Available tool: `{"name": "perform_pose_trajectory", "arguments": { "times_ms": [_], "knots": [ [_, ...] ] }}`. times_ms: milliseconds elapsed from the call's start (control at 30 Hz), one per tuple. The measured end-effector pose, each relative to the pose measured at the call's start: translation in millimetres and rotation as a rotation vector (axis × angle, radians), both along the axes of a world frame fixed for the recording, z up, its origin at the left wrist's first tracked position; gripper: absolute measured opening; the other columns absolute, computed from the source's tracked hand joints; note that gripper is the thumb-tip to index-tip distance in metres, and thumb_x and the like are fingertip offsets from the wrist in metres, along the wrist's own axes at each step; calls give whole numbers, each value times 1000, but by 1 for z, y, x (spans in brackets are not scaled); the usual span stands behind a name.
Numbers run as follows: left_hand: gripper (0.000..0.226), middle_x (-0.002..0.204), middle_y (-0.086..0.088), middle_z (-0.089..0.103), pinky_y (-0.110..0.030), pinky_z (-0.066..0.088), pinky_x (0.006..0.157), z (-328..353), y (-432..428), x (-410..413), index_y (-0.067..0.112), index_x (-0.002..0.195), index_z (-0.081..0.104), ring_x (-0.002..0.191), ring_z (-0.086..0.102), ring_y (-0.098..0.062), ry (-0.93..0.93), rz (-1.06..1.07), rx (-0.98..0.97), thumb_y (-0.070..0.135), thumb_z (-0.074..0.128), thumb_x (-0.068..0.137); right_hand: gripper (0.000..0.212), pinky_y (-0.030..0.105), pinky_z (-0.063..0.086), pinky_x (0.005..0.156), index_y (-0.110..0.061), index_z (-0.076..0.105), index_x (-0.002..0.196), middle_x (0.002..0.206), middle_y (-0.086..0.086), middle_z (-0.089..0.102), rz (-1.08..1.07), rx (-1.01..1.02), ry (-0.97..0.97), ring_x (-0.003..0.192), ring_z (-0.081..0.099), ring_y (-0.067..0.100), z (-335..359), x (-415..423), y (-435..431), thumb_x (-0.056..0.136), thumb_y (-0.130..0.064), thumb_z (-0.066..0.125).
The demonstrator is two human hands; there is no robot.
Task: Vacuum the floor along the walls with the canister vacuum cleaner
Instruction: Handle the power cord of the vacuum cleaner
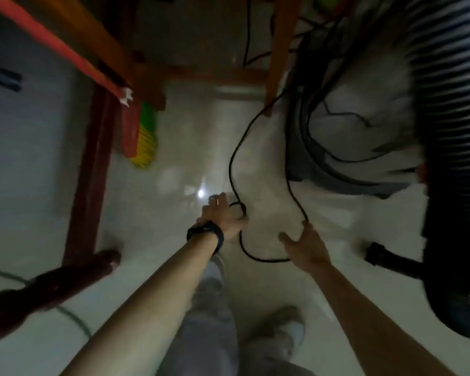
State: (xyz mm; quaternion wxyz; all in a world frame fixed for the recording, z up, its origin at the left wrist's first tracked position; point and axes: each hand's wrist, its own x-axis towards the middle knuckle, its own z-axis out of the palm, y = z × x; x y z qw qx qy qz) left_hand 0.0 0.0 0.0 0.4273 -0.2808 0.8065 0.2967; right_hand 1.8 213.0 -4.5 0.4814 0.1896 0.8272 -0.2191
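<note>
L hand (pixel 223 217) tight round thin black cord (pixel 232 158) loop — R hand (pixel 305 246) spread, touching it

Left hand (pixel 223 216), right hand (pixel 304 246) on cord (pixel 231 158)

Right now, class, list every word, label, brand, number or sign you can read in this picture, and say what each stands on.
None: no text is readable in this blurred view.
Black wristband on the left wrist: no readable display.
White scrap on the red handle: too blurred to show print.
Ribbed hose: no label shows.
Black cord gripped by the left hand: no print visible.
</note>
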Motion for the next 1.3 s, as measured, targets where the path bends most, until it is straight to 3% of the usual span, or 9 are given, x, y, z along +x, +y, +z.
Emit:
{"name": "perform_pose_trajectory", "arguments": {
  "times_ms": [200, 333, 500, 633, 767, 867, 967, 1133, 1300],
  "knots": [
    [58, 113, 4, 58, -30, 51, 87, -100, 8, -13, 22, 122, 53, 105, 58, -19, 70, 502, 324, 45, 80, 75, 81, 46, 24, 118, -28, 26, 160, 166, 16, 11, 13, 93, 139, 149, 20, 40, -94, -39, -8, 94, -54, 66],
    [16, 93, -4, 63, -19, 46, 56, -82, 14, -9, 13, 96, 62, 80, 58, -17, 20, 584, 491, 28, 60, 95, 51, 41, 41, 105, -11, 56, 136, 138, 15, 53, 102, -41, 199, 129, 50, 39, -84, -28, -37, 106, -49, 38],
    [10, 97, -4, 72, -26, 39, 59, 32, 6, 10, 20, 95, 67, 69, 56, -16, 55, 696, 543, 28, 61, 95, 33, 39, 49, 86, -11, 54, 132, 117, 16, 68, 211, -252, 132, 107, 65, 38, 43, 26, -69, 111, -31, 39],
    [26, 107, 16, 66, -25, 43, 80, 183, 1, 7, 29, 99, 71, 97, 58, 0, 29, 451, 560, 52, 60, 92, 28, 36, 44, 77, -13, 59, 122, 116, 20, 70, 419, -335, 26, 105, 66, 40, 180, 54, -64, 110, -31, 41],
    [40, 79, -2, 68, -15, 38, 55, 346, 5, 2, 13, 78, 59, 61, 56, -5, 92, 350, 538, 44, 50, 100, 23, 36, 49, 84, -22, 65, 111, 114, 7, 72, 394, -352, 71, 107, 66, 33, 325, 46, -44, 103, -38, 52],
    [41, 70, -4, 68, -20, 40, 55, 462, 5, -5, 12, 76, 57, 52, 54, -4, 213, 254, 481, 43, 48, 101, 31, 24, 46, 94, -28, 73, 117, 122, -7, 73, 71, -403, 55, 118, 64, 17, 424, 16, -25, 91, -44, 68],
    [41, 65, 1, 69, -35, 48, 72, 559, 10, -11, 16, 75, 60, 63, 63, -15, 272, 53, 396, 50, 53, 97, 46, 37, 54, 90, -23, 72, 106, 108, 0, 77, -283, -509, 69, 105, 70, 24, 516, -20, -17, 84, -62, 61],
    [32, 66, 5, 68, -23, 42, 58, 683, 26, -18, 20, 79, 61, 61, 62, -9, 383, -246, 300, 48, 57, 95, 76, 37, 58, 80, -12, 66, 128, 103, 7, 79, -499, -685, 0, 93, 76, 25, 627, -61, -23, 89, -76, 55],
    [20, 79, 13, 74, -23, 49, 68, 754, 29, -32, 34, 109, 67, 78, 65, -3, 427, -563, 62, 36, 60, 90, 31, 30, 54, 74, -6, 67, 108, 91, 7, 72, -771, -956, -69, 81, 69, 22, 693, -80, -19, 100, -36, 61]
  ]
}}
